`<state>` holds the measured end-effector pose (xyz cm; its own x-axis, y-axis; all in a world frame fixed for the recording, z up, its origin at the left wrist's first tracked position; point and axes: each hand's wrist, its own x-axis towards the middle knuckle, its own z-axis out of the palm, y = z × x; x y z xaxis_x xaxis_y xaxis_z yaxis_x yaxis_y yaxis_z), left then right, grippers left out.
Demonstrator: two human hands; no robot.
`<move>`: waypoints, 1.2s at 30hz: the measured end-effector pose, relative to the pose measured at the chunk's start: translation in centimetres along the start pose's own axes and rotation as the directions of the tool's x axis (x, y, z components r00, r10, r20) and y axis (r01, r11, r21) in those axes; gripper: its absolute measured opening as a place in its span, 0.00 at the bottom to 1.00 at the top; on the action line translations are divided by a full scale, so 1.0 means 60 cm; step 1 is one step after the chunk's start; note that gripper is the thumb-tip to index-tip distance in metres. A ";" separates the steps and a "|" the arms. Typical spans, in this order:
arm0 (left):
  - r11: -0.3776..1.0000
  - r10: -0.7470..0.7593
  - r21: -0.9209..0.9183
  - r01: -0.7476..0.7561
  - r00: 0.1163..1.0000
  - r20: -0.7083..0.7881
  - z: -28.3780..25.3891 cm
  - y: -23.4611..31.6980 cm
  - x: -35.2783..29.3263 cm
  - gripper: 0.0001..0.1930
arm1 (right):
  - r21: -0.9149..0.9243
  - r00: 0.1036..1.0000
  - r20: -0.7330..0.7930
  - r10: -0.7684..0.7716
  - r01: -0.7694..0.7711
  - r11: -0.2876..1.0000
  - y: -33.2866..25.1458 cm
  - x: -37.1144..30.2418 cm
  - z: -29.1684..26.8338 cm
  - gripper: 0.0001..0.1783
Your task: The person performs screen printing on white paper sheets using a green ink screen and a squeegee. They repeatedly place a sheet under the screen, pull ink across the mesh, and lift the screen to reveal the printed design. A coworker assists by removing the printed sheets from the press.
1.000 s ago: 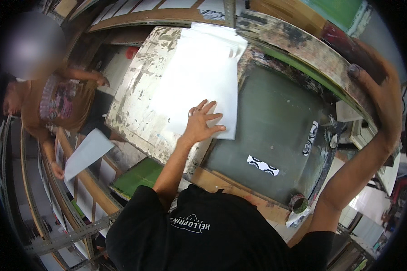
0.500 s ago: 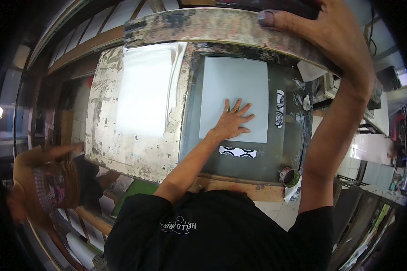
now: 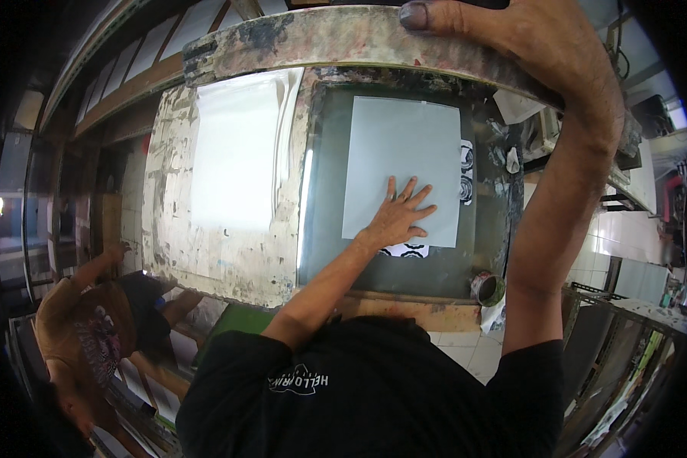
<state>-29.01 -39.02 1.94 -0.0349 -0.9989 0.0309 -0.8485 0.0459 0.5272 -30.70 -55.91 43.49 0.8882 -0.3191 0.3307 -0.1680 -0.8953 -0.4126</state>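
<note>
My left hand (image 3: 399,216) lies flat, fingers spread, on the lower part of a pale sheet of paper (image 3: 402,145). Under it is a dark glass-like plate (image 3: 328,263). The sheet's right and near edges overlap two white strips with black round patterns, a right strip (image 3: 466,172) and a near strip (image 3: 411,250). At the far side, my right hand (image 3: 511,34) grips the edge of a raised, paint-stained wooden frame (image 3: 320,42). Its thumb rests on the face towards me; the other fingers are mostly hidden behind the wood.
A white paper stack (image 3: 237,149) lies on the stained board (image 3: 168,237) left of the plate. A small stained can (image 3: 487,288) stands at the plate's near right corner. Another person (image 3: 99,320) is at the lower left, and a metal rack (image 3: 626,343) at the right.
My left hand has slid the sheet right and slightly towards me, so it now covers parts of both patterned strips. My right hand keeps hold of the frame. The other person has shifted.
</note>
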 end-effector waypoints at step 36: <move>0.824 -0.561 -0.333 0.457 0.583 -0.588 -0.008 -0.023 -0.381 0.43 | -0.100 0.966 0.180 0.188 -0.173 0.980 0.113 -0.369 0.509 0.46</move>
<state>-26.77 -16.27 0.93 0.7662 -0.6031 0.2217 -0.5395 -0.4163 0.7318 -38.48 -45.44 7.45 0.9027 -0.4209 0.0891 -0.3607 -0.8532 -0.3767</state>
